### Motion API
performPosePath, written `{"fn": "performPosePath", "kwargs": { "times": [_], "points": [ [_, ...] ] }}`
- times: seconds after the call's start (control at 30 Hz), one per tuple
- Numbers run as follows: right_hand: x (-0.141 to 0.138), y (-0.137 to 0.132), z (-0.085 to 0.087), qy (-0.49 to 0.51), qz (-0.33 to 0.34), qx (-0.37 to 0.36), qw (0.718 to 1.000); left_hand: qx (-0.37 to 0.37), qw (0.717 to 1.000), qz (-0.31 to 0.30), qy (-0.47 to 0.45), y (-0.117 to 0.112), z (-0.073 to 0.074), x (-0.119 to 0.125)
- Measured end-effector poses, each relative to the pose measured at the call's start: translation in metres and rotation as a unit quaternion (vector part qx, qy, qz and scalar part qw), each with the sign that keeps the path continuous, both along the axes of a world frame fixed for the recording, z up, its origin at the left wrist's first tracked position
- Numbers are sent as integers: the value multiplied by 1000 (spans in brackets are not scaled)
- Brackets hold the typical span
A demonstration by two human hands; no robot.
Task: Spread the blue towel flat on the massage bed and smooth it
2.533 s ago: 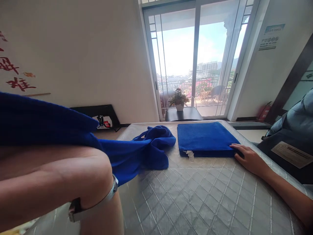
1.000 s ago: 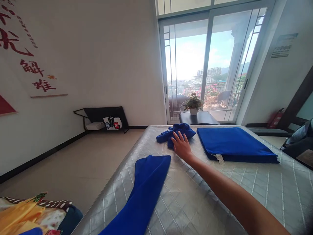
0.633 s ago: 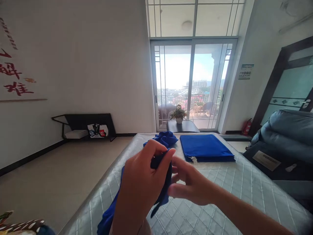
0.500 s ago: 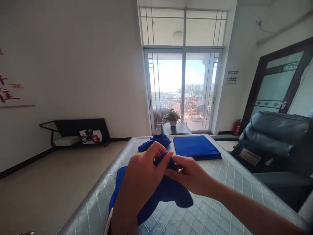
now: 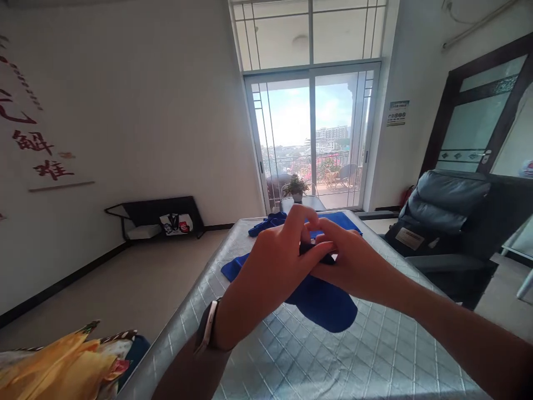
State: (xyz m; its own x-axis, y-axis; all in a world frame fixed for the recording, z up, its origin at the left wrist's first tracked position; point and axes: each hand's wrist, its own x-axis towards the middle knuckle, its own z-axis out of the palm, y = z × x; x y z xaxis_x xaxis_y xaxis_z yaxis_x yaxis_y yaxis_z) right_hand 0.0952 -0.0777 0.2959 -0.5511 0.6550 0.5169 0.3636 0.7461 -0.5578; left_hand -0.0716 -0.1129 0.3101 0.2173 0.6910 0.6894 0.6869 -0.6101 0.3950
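My left hand (image 5: 277, 264) and my right hand (image 5: 353, 258) meet over the table, fingertips bunched together on a blue cloth (image 5: 328, 308). The gathered part is mostly hidden between the fingers and looks dark there. A rounded flap hangs below my right hand, and more blue fabric shows to the left, behind my left forearm. Both hands are closed on the fabric. Beyond them lies a crumpled blue cloth (image 5: 266, 224). A folded blue cloth (image 5: 343, 221) lies flat at the far right, partly covered by my right hand.
A silvery quilted cover (image 5: 345, 361) spreads over the table. Yellow patterned fabric (image 5: 58, 366) is at the lower left. A black recliner (image 5: 445, 205) stands to the right. A potted plant (image 5: 296, 186) sits beyond the far edge, before glass doors.
My view has tilted down and shifted left. Both hands have moved right and slightly up with the blue cloth, drawing closer together. The yellow fabric has come into view.
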Motion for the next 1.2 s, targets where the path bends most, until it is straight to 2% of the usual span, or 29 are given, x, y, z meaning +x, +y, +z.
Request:
{"fn": "performPosePath", "kwargs": {
  "times": [0.1,0.2,0.23,0.3,0.4,0.53,0.63,0.77,0.87,0.97,1.03,1.13,1.2],
  "points": [
    [13,-7,7,-30,-62,55,996,40,998,-43,-34,-3,-21,4],
    [28,-14,17,-36,-124,97,987,74,995,-40,-58,8,-52,2],
    [32,-17,20,-31,-131,108,985,57,996,-38,-53,14,-63,0],
    [41,-22,27,-12,-124,138,983,-23,998,-44,-38,27,-79,-6],
    [52,-25,34,11,-108,159,981,-146,981,-94,-85,39,-89,-16],
    [60,-17,35,21,-89,109,990,-213,942,-191,-175,37,-79,-16],
    [60,-11,31,23,-58,102,993,-212,936,-216,-179,30,-66,-5],
    [60,-14,27,-33,-14,128,991,-157,950,-160,-215,26,-49,6],
    [58,-20,27,-69,-2,104,992,-126,952,-98,-259,21,-36,12],
    [52,-26,26,-59,-15,61,996,-126,955,-82,-257,11,-22,21],
    [46,-28,25,-22,-23,60,998,-109,962,-87,-234,5,-16,24],
    [40,-30,24,9,-3,101,995,-67,979,-80,-177,0,-13,22],
    [39,-31,25,6,10,131,991,-67,985,-78,-139,-2,-21,16]
  ]
}}
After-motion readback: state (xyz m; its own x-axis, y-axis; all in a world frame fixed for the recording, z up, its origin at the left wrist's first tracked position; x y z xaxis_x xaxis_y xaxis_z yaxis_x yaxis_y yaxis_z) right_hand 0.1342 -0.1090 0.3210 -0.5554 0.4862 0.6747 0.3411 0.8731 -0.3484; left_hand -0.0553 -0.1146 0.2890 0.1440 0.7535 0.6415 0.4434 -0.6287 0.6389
